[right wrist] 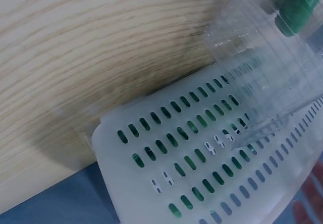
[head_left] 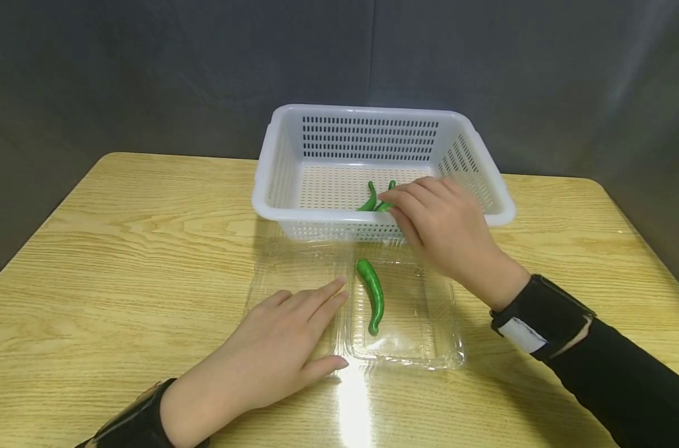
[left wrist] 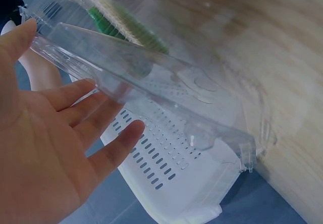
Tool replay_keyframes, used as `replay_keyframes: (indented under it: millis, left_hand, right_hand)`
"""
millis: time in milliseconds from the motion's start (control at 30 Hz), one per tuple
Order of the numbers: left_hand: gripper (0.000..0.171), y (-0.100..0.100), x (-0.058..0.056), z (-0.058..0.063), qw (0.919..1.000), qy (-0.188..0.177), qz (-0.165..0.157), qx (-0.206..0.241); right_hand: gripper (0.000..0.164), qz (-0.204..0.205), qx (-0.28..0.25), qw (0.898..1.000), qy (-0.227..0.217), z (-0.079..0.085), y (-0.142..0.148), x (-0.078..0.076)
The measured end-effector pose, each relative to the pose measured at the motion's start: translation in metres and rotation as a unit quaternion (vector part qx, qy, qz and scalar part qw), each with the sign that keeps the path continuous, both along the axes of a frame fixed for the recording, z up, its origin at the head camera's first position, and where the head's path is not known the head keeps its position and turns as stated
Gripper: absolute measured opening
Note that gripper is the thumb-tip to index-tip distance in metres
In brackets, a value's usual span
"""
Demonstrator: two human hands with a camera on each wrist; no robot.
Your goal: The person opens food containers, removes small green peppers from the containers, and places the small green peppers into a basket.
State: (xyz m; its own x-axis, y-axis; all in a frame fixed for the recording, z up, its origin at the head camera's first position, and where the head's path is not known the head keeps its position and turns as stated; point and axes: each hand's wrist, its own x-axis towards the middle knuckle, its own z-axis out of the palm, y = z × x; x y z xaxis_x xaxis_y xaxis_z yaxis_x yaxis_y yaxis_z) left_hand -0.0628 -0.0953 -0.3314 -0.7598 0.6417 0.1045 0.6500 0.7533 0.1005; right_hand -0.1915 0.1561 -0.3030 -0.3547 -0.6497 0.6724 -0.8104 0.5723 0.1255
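A clear plastic clamshell box [head_left: 440, 336] lies unfolded on the table, with one green chili pepper [head_left: 373, 295] in its right half. My left hand [head_left: 283, 342] rests over the left half, fingers spread and fairly straight; in the left wrist view the left hand [left wrist: 60, 138] is beside the clear plastic. Over the front rim of a white basket [head_left: 362, 112], my right hand [head_left: 446, 218] reaches in with bent fingers beside green chili peppers [head_left: 367, 202]. Whether it pinches one is hidden. The right wrist view catches only blurred fingers [right wrist: 313, 193] at its edge.
The basket has slotted walls; green shows through the slots [right wrist: 202, 120] of its near side in the right wrist view. It stands behind the box at the far side of the wooden table [head_left: 149, 249]. A dark curtain [head_left: 177, 74] hangs behind the table.
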Motion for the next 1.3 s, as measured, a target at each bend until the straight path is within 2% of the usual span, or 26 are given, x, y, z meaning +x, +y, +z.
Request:
replay_keyframes:
  millis: [133,233,333,533,867,1100,1300]
  left_hand:
    - [0.078,0.0,0.0,0.0,1.0,-0.002,0.001,0.0]
    - [0.078,0.001,0.0,0.0,1.0,-0.002,0.003,-0.002]
    - [0.077,0.001,0.0,0.0,1.0,0.0,0.005,-0.002]
    - [0.077,0.001,0.0,0.001,1.0,0.0,0.004,0.001]
    - [0.077,0.001,0.001,0.001,1.0,0.0,0.004,0.001]
    - [0.076,0.001,0.0,0.0,1.0,0.003,0.001,0.003]
    - [0.077,0.001,0.0,0.0,1.0,0.007,0.003,-0.001]
  right_hand:
    - [0.023,0.066,0.017,0.997,0.021,-0.002,0.002,0.003]
    - [0.028,0.101,0.038,0.994,0.037,-0.003,0.003,0.006]
    - [0.032,0.123,0.057,0.989,0.054,-0.003,0.005,0.01]
    - [0.032,0.147,0.088,0.984,0.05,-0.004,0.005,0.021]
    - [0.03,0.176,0.134,0.975,0.023,-0.016,0.003,0.027]
    - [0.024,0.171,0.169,0.971,-0.007,-0.025,0.002,0.029]
    - [0.028,0.157,0.201,0.965,-0.065,-0.027,0.003,0.03]
